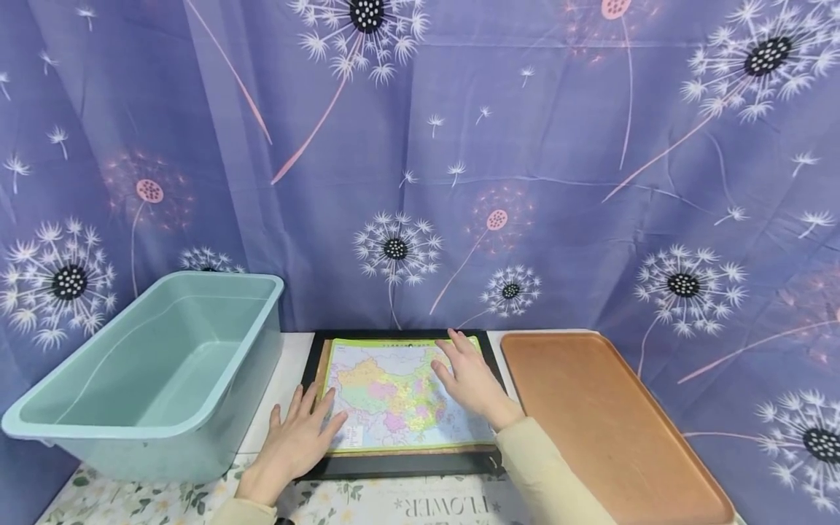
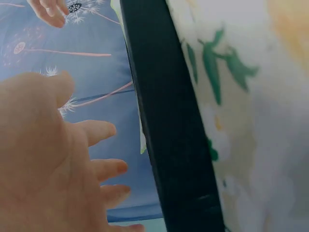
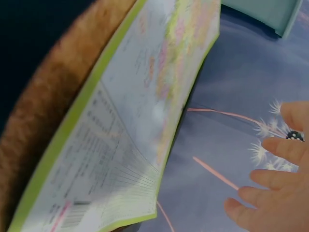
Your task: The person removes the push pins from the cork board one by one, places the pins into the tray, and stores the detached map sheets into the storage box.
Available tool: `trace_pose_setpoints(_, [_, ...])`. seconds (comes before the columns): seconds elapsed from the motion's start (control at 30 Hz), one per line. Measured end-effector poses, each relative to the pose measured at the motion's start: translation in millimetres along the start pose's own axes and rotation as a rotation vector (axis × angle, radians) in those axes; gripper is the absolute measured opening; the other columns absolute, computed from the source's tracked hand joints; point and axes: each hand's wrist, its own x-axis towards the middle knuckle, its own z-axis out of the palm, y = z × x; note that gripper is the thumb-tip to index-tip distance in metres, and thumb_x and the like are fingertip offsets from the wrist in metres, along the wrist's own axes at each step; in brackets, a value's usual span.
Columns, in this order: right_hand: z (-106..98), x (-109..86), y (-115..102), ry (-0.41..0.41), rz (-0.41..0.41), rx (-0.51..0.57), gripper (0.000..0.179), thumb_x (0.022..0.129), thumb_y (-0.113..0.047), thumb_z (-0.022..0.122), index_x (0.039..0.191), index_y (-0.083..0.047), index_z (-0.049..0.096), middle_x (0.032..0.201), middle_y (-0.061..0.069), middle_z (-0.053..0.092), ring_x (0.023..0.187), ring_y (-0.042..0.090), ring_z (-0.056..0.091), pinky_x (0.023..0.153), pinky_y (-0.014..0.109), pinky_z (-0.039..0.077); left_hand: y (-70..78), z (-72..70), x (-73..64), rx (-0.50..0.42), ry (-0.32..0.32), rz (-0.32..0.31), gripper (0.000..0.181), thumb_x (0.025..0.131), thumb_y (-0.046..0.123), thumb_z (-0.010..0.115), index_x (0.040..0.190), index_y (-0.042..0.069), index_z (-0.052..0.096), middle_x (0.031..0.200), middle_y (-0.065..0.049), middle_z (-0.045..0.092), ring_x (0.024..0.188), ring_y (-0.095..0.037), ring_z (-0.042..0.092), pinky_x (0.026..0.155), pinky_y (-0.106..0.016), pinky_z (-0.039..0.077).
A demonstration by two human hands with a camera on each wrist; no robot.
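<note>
A colourful map sheet (image 1: 387,394) with a lime-green border lies on a brown board (image 3: 43,92) inside a black frame (image 1: 394,464). My left hand (image 1: 292,437) is at the frame's left side, fingers spread and straight; in the left wrist view this hand (image 2: 53,159) holds nothing and the frame (image 2: 164,116) runs past it. Over the map's upper right part is my right hand (image 1: 472,379), its fingers extended and apart. The right wrist view shows that hand (image 3: 280,179) holding nothing. Whether either hand touches the sheet or frame, I cannot tell.
A deep teal plastic tub (image 1: 243,364) stands on the left. To the right lies a shallow brown tray (image 1: 590,423). A flower-printed cloth (image 1: 374,499) covers the table front, and a purple dandelion curtain (image 1: 420,160) hangs behind.
</note>
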Motion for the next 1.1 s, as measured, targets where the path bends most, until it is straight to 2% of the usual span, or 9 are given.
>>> trace_pose_setpoints(0.33, [21,23.5,17,-0.051,0.011,0.005,0.043,0.102,-0.025,0.053,0.138,-0.003,0.053,0.145,0.024,0.043,0.135,0.04,0.037,0.107,0.056,0.033,-1.4,2.8,-1.4,-0.048,-0.049,-0.008,0.068,0.102,0.055,0.039,0.152,0.009,0.038,0.156,-0.028,0.022,0.143,-0.051,0.01,0.102,-0.077,0.009])
trace_pose_setpoints(0.57, [32,48.1,18,-0.069,-0.029,0.025,0.037,0.099,-0.019,0.055,0.13,0.001,0.059,0.129,0.021,0.056,0.12,0.041,0.049,0.1,0.053,0.041,-4.6,0.6,-2.5,-0.053,-0.037,-0.02,0.067,0.101,0.053,0.044,0.151,0.008,0.04,0.154,-0.028,0.025,0.142,-0.051,0.013,0.102,-0.076,0.013])
trace_pose_setpoints(0.83, [49,70.2,23,-0.151,0.04,0.009,0.031,0.098,-0.012,0.058,0.125,0.001,0.062,0.117,0.019,0.06,0.118,0.044,0.049,0.099,0.053,0.041,-12.3,-2.3,-2.1,-0.049,-0.054,-0.015,0.07,0.1,0.049,0.05,0.151,0.004,0.037,0.156,-0.026,0.023,0.143,-0.049,0.013,0.102,-0.075,0.016])
trace_pose_setpoints(0.93, [54,75.8,27,-0.172,0.068,0.015,0.028,0.097,-0.011,0.058,0.122,0.0,0.065,0.112,0.017,0.062,0.111,0.039,0.054,0.094,0.049,0.045,-13.2,-2.0,-2.6,-0.054,-0.061,-0.013,0.072,0.099,0.048,0.051,0.152,0.001,0.034,0.157,-0.026,0.021,0.143,-0.049,0.013,0.102,-0.075,0.016])
trace_pose_setpoints(1.0, [56,79.7,29,-0.201,0.11,0.063,0.028,0.097,-0.01,0.058,0.123,0.0,0.064,0.111,0.017,0.063,0.098,0.038,0.061,0.085,0.047,0.05,-13.1,-2.5,-2.6,-0.054,-0.061,-0.009,0.074,0.099,0.048,0.052,0.151,-0.001,0.033,0.157,-0.026,0.021,0.143,-0.049,0.013,0.102,-0.075,0.017])
trace_pose_setpoints(1.1, [57,86.0,32,-0.216,0.15,0.11,0.029,0.096,-0.008,0.059,0.123,-0.001,0.064,0.111,0.016,0.064,0.089,0.031,0.064,0.077,0.043,0.052,-12.7,-3.1,-3.2,-0.048,-0.06,-0.006,0.074,0.098,0.046,0.055,0.15,-0.003,0.035,0.156,-0.027,0.021,0.143,-0.049,0.013,0.102,-0.074,0.018])
